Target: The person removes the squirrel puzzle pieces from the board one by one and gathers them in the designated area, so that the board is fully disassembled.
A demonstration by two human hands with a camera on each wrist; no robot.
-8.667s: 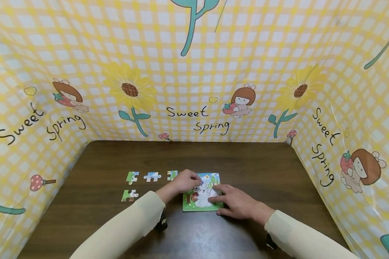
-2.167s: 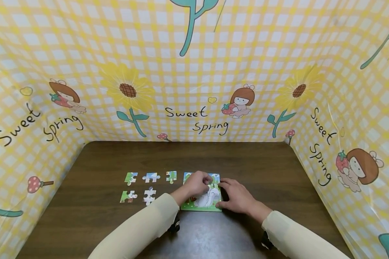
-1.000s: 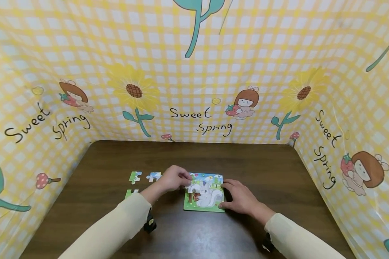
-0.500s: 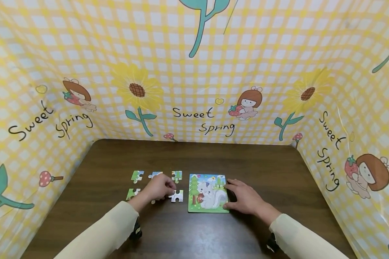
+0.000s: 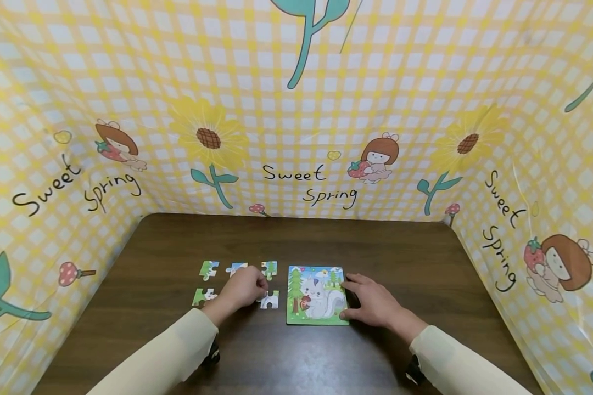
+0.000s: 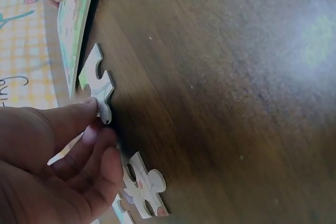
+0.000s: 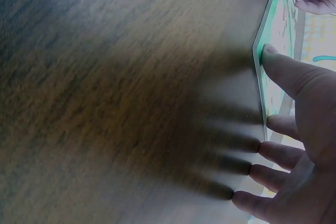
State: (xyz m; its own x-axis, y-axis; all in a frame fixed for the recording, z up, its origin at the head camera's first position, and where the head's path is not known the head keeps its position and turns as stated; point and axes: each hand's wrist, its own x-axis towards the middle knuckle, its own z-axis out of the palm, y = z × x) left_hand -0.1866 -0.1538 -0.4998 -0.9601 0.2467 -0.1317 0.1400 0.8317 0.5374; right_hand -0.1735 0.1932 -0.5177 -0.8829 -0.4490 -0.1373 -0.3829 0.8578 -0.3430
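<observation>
In the head view, my left hand point(image 5: 244, 287) is over the loose pieces, pinching a white-and-green puzzle piece point(image 5: 272, 300) at the right end of the lower row. The left wrist view shows the thumb on this piece's edge, the other fingers curled beside it; contact under the piece is hidden. Below the hand there lies another white piece point(image 6: 142, 184). To the right is a square puzzle board point(image 5: 316, 296) picturing a white squirrel with an acorn. My right hand point(image 5: 375, 303) rests at the board's right side, thumb on its near corner, fingers spread along the edge.
On the dark wood table point(image 5: 385, 247), a green piece point(image 5: 209, 269), a blue piece point(image 5: 238, 266) and a tree piece point(image 5: 269, 267) form the upper row. A green-and-white piece point(image 5: 202, 297) lies lower left. A yellow checked cloth point(image 5: 296, 131) walls the table's back and sides.
Puzzle pieces came off the board one after another and were laid in two rows at left. My left hand carried the latest from the board to the lower row. My right hand stayed by the board.
</observation>
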